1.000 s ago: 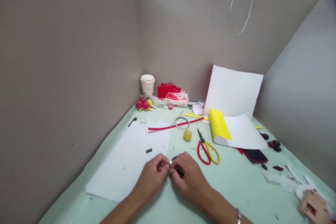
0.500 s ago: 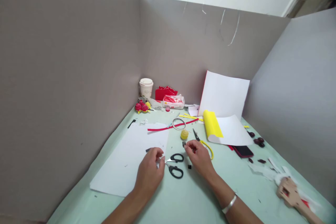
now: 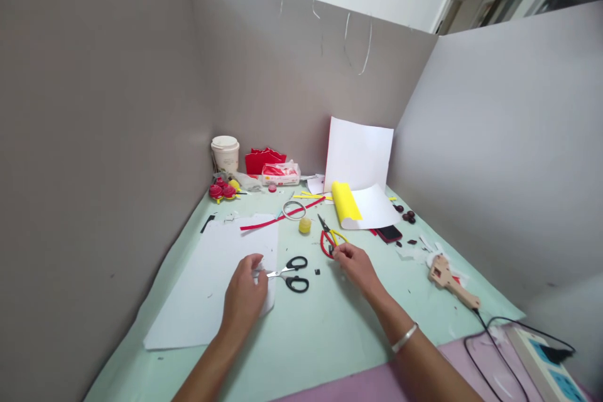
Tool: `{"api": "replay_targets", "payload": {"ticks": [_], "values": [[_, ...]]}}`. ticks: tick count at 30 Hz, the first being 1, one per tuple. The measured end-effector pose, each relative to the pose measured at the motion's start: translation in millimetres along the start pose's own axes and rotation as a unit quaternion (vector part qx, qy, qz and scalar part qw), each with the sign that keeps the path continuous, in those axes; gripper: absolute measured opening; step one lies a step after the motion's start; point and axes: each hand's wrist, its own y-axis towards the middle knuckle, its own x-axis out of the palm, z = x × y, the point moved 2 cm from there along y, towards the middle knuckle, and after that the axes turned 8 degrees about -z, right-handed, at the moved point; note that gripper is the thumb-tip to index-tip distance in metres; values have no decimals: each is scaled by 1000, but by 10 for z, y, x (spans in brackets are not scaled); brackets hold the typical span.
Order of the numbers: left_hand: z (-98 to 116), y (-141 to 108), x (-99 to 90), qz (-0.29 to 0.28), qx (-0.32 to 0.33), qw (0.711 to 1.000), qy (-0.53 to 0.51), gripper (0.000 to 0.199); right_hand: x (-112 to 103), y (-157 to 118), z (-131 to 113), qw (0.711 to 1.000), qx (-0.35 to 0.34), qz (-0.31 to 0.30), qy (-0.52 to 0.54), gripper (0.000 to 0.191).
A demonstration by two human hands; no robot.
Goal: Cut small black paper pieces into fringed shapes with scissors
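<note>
My right hand pinches a small black piece with thin prongs between thumb and fingertips. It hovers by pliers with one red and one yellow handle. My left hand is curved over the edge of the white paper, thumb and fingers apart. Beside that hand lie scissors with black handles, spread open, their blade tips reaching under its fingers. A tiny black square rests between the hands. Beyond them sit a small yellow jar and a silvery ring on a red strip.
Yellow-and-white sheets and a standing white board are at the back. A lidded cup and red berry-like items stand back left. At right lie a phone, a beige glue gun with cord, and a power strip.
The view has swung to the right, bringing the power strip into sight. My right hand has moved the black piece right, beside the pliers' handles. My left hand stays near the scissors.
</note>
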Motion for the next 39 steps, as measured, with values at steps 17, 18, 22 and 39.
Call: {"api": "replay_targets", "payload": {"ticks": [17,18,22,39], "values": [[-182,-95,-85,29,15,998,46,30,234,-56,-143,988,50,-58,-136,15],[-184,-95,-82,30,20,998,51,29,237,-25,-156,986,53,-65,-145,14],[-197,-88,-73,33,30,997,68,26,266,95,-200,979,59,-102,-166,10],[-203,-62,-81,13,31,997,77,24,254,172,-234,950,76,-189,-235,20]]}}
